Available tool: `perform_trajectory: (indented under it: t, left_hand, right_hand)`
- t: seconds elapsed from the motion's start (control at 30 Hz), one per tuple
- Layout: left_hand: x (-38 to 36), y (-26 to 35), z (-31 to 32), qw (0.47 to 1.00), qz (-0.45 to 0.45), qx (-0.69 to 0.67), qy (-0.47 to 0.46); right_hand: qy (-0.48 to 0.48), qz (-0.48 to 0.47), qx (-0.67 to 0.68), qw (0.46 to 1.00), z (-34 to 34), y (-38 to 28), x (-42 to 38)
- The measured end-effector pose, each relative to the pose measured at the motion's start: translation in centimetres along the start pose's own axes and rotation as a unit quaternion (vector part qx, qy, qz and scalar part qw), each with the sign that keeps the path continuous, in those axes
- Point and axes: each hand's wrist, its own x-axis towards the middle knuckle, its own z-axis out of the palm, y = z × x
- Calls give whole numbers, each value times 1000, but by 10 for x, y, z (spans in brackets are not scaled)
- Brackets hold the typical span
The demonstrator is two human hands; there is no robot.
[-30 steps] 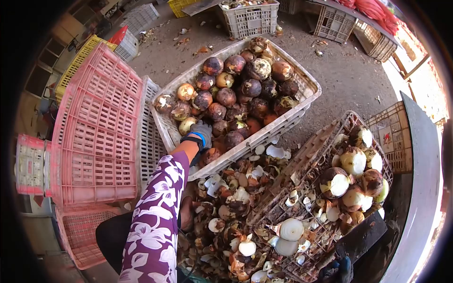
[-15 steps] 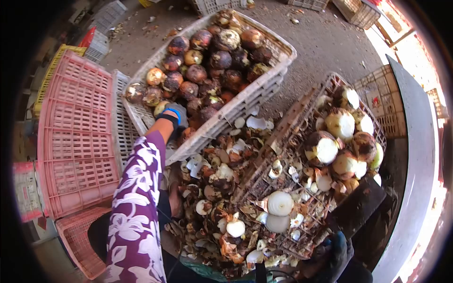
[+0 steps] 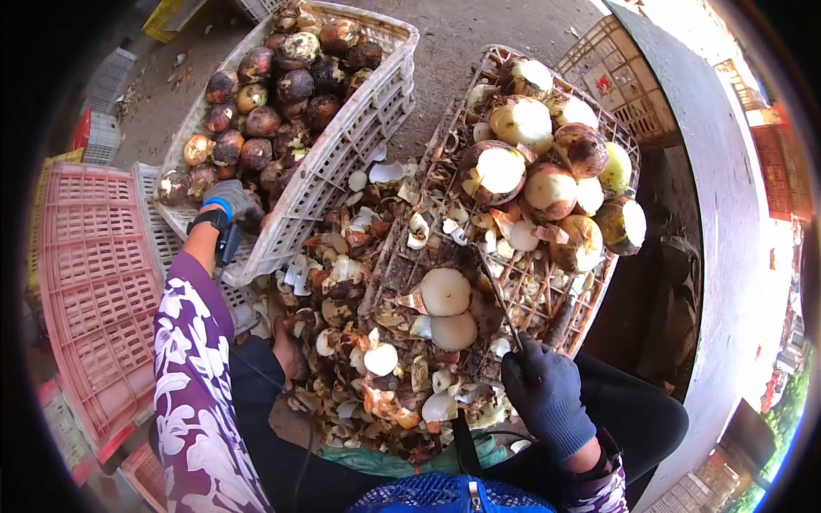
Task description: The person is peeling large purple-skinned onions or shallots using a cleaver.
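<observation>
In a dark glove, my right hand (image 3: 540, 392) grips a cleaver (image 3: 499, 301) by its handle; the blade is turned nearly edge-on, pointing away over the slatted crate (image 3: 366, 321). Two cut onion pieces with pale faces lie left of the blade: a round one (image 3: 445, 292) and another (image 3: 454, 331) just below it. My left hand (image 3: 235, 199), in a grey glove, is at the near left corner of the white crate (image 3: 329, 162), which is full of dark-skinned onions (image 3: 260, 125). Its fingers reach down among the onions and are mostly hidden.
Trimmed onions (image 3: 522, 124) are heaped at the slatted crate's far end. Peelings (image 3: 342, 274) cover the ground between the crates. Pink crates (image 3: 94, 282) stand at the left. A grey board (image 3: 714, 188) leans along the right side. My bare foot (image 3: 287, 346) is beside the peelings.
The view has shifted, so the crates sit further left and up. My right hand has come up from the lower right with the cleaver, whose blade now shows edge-on. My left hand stays at the onion crate.
</observation>
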Motion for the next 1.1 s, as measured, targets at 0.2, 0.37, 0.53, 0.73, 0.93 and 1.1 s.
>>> perform_trajectory:
  t: [0.2,0.37,0.53,0.73,0.93,1.1]
  left_hand:
    - [-37,-14,-45,828,198,-525,10]
    - [-162,58,-99,852,242,-431,171]
    - [-251,154,-84,818,337,-461,64]
    - [-291,221,-40,904,298,-260,159]
    - [-291,218,-18,900,295,-240,214]
    - [-281,218,-6,893,301,-242,230]
  right_hand:
    - [-82,-18,112,990,14,-16,-23]
    - [-169,-44,283,943,22,-16,-53]
    - [-74,39,581,810,4,-1,-62]
    - [-9,-1,461,887,9,17,-60]
    - [2,-59,365,929,18,18,-54]
    - [10,-75,332,940,12,8,-57]
